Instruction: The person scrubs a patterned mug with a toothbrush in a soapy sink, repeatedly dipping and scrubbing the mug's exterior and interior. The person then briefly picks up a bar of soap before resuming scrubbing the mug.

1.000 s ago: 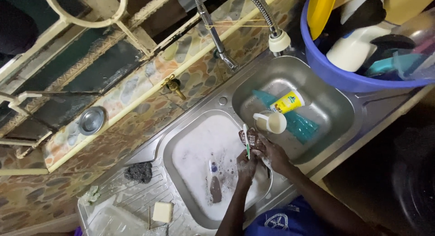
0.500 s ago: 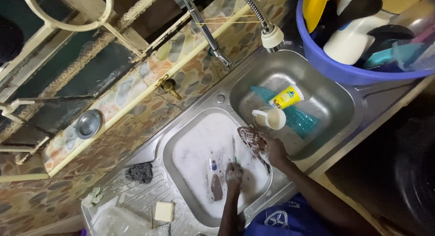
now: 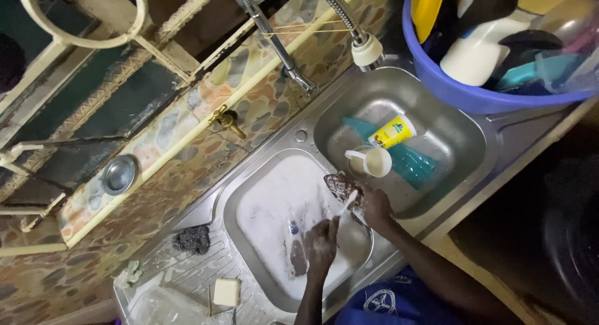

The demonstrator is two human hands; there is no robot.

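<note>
- our right hand (image 3: 376,206) sits at the divider between the two sink basins, fingers closed around a thin white utensil (image 3: 347,200) and what looks like a dark scrubber (image 3: 340,185).
- the utensil's long axis slants from the right hand down and left, toward our left hand (image 3: 322,242).
- our left hand hangs over the soapy basin (image 3: 262,200), fingers loosely curled; we cannot tell whether it pinches anything.
- the utensil lies up and right of the left hand, close by; the right hand is the nearer one, already on it.
- a white cup (image 3: 369,161) lies just beyond, in the right basin (image 3: 462,138).
</note>
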